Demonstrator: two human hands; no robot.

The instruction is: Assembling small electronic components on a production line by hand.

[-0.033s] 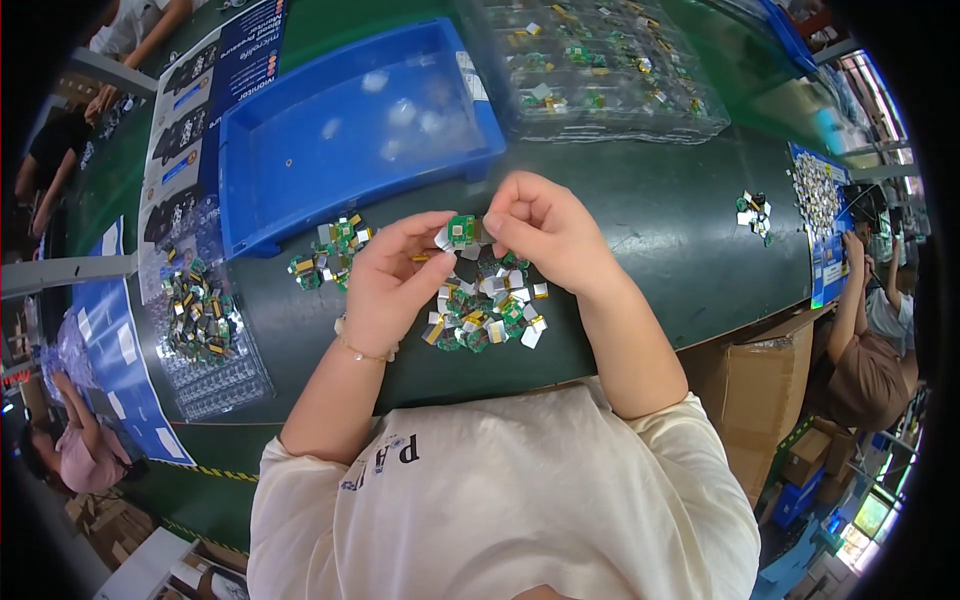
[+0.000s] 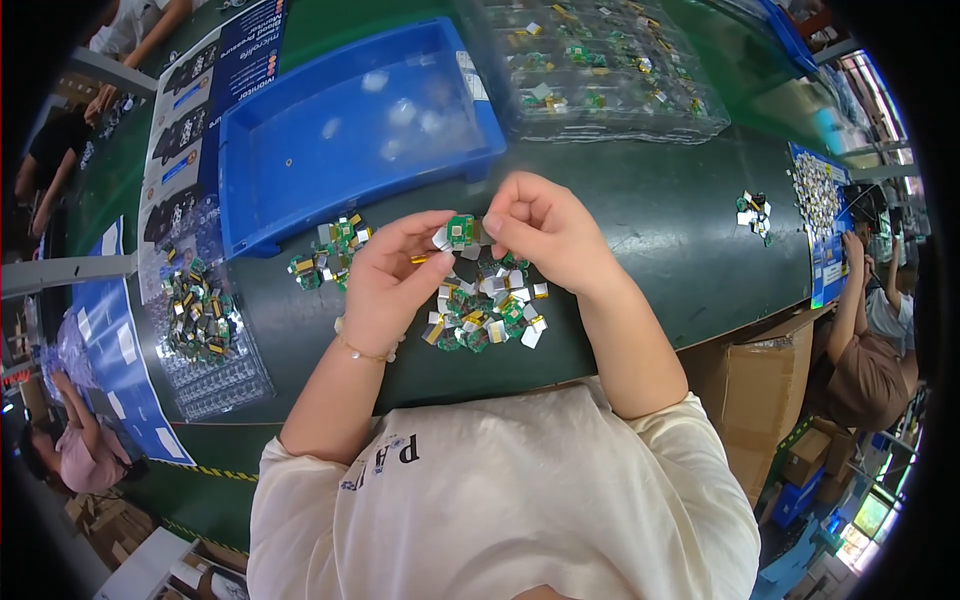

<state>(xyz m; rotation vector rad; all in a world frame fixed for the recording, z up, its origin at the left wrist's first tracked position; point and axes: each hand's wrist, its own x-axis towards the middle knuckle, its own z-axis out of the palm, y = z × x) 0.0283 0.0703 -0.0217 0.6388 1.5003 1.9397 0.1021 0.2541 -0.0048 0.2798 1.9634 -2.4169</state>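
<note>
Between the thumb and fingers of my left hand (image 2: 392, 275) is a small green circuit board (image 2: 461, 230) with a pale square part on its face and a whitish tab at its left. Close to the board's right edge, my right hand (image 2: 548, 230) is closed in a pinch; whatever its fingertips hold is too small to make out. Below the two hands lies a loose pile of similar boards (image 2: 480, 318) with white and gold-coloured tabs. A smaller heap of boards (image 2: 325, 258) rests left of my left hand.
A blue tray (image 2: 300, 190) stands beyond my hands. Stacked clear plastic trays (image 2: 620, 125) with boards are at the far right of it. More boards (image 2: 200, 315) lie on clear trays at left; a small cluster (image 2: 754, 215) sits right. Other people work at both sides.
</note>
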